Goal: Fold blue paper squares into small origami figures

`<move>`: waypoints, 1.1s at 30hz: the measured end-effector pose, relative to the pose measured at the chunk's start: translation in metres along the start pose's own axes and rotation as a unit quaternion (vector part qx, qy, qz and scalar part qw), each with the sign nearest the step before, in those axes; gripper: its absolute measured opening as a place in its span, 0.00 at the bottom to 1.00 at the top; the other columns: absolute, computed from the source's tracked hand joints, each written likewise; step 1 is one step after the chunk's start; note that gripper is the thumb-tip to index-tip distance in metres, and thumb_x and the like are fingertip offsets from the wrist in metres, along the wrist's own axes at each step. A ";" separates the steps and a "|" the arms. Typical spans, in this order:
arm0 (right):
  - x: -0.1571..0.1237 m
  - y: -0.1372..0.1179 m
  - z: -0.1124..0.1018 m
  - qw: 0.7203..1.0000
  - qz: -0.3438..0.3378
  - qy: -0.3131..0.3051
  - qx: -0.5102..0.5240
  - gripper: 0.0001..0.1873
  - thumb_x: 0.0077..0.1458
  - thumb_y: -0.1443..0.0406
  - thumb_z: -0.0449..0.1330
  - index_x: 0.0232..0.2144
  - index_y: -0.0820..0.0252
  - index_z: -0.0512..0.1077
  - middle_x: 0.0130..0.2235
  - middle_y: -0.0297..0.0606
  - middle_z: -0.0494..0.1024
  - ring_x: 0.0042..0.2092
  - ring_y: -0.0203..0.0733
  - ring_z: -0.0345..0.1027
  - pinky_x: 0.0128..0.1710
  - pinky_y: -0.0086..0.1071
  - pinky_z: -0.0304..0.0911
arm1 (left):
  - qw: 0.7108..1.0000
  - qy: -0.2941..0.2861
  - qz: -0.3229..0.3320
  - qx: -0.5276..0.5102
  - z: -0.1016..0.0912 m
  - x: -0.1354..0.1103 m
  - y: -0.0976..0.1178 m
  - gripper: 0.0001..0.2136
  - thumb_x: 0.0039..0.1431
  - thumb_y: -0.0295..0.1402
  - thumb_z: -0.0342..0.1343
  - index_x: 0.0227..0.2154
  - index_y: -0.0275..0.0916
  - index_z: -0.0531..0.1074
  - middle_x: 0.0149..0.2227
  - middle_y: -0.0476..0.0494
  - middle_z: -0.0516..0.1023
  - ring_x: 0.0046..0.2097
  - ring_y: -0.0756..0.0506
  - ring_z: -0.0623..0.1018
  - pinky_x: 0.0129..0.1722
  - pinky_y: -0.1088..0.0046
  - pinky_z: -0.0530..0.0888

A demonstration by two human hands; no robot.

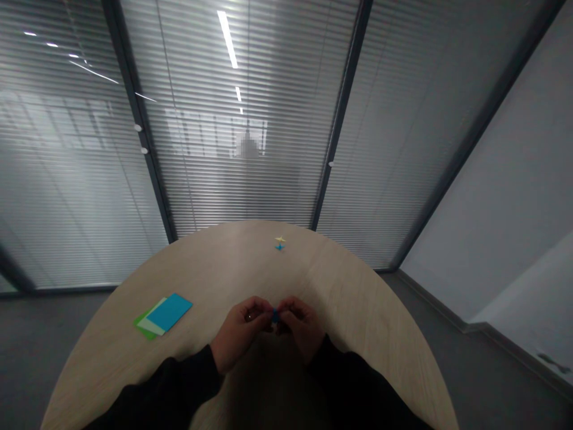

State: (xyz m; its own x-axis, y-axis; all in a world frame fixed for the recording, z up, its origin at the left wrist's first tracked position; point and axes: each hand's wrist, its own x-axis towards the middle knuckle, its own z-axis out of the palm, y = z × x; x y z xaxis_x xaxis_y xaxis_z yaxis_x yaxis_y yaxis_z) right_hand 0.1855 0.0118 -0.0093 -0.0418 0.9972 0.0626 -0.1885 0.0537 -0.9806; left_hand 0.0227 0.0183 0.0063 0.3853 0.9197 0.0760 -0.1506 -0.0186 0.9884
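A pale wood table [215, 275] holds stacked blue, white and green paper sheets [165, 314] and two tiny folded paper stars [280, 242]. The left hand [239, 331] and right hand [303, 327] pinch a small blue paper fold [275, 316] closely between them at the table's near edge — seemingly mid-fold, calling for fine fingertip creasing.

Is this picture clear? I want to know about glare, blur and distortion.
In the head view, ceiling lights streak glare across the glass blinds; the wide lens bends the edge of the wooden table; the left hand and right hand look dim, and the small blue piece between them is not sharp.
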 end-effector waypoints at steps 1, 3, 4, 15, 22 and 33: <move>0.000 0.000 0.000 1.000 -0.001 0.001 0.003 0.08 0.45 0.61 0.61 0.27 0.58 0.68 0.22 0.27 0.71 0.21 0.33 0.65 0.22 0.26 0.60 | 1.000 -0.002 -0.004 -0.001 0.000 0.000 -0.001 0.12 0.55 0.40 0.63 0.35 0.35 0.73 0.31 0.44 0.79 0.33 0.46 0.78 0.35 0.70 0.72; 0.001 -0.001 -0.001 1.000 -0.010 0.004 -0.005 0.07 0.45 0.61 0.61 0.27 0.58 0.69 0.21 0.27 0.71 0.21 0.33 0.66 0.22 0.27 0.61 | 1.000 -0.004 -0.009 -0.003 0.000 0.001 -0.001 0.13 0.55 0.41 0.62 0.35 0.35 0.74 0.31 0.43 0.79 0.33 0.45 0.78 0.36 0.68 0.73; 0.001 -0.002 -0.001 1.000 -0.016 0.006 -0.012 0.07 0.44 0.62 0.61 0.27 0.58 0.69 0.21 0.28 0.72 0.21 0.33 0.66 0.23 0.28 0.62 | 1.000 -0.002 -0.010 -0.004 0.000 0.001 -0.001 0.13 0.56 0.41 0.62 0.35 0.35 0.74 0.30 0.43 0.79 0.33 0.45 0.78 0.36 0.68 0.73; -0.002 -0.004 -0.001 0.999 -0.032 -0.001 -0.044 0.13 0.47 0.56 0.64 0.29 0.60 0.71 0.25 0.31 0.74 0.25 0.36 0.71 0.28 0.32 0.69 | 0.998 0.024 -0.004 0.053 0.002 0.000 0.008 0.13 0.55 0.42 0.62 0.33 0.36 0.73 0.28 0.46 0.78 0.31 0.47 0.76 0.32 0.72 0.71; 0.000 -0.003 0.000 0.995 -0.030 0.009 -0.094 0.16 0.48 0.53 0.66 0.30 0.60 0.72 0.27 0.34 0.75 0.27 0.38 0.72 0.30 0.33 0.70 | 0.995 0.039 0.016 0.088 0.001 0.000 0.004 0.12 0.56 0.41 0.61 0.34 0.36 0.73 0.29 0.46 0.77 0.31 0.47 0.75 0.31 0.73 0.69; -0.002 -0.004 0.000 0.986 -0.083 0.038 -0.139 0.12 0.50 0.56 0.64 0.29 0.58 0.69 0.27 0.32 0.73 0.27 0.37 0.70 0.28 0.31 0.68 | 1.000 0.018 0.015 0.003 0.002 0.002 -0.002 0.17 0.52 0.38 0.65 0.42 0.38 0.70 0.41 0.40 0.77 0.40 0.44 0.78 0.40 0.68 0.73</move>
State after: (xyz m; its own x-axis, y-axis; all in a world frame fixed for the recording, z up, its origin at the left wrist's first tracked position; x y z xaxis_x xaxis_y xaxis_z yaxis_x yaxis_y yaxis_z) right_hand 0.1868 0.0099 -0.0051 0.0418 0.9740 0.2226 0.0894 0.2182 -0.9718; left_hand 0.0253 0.0199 0.0050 0.3480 0.9320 0.1018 -0.1572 -0.0490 0.9863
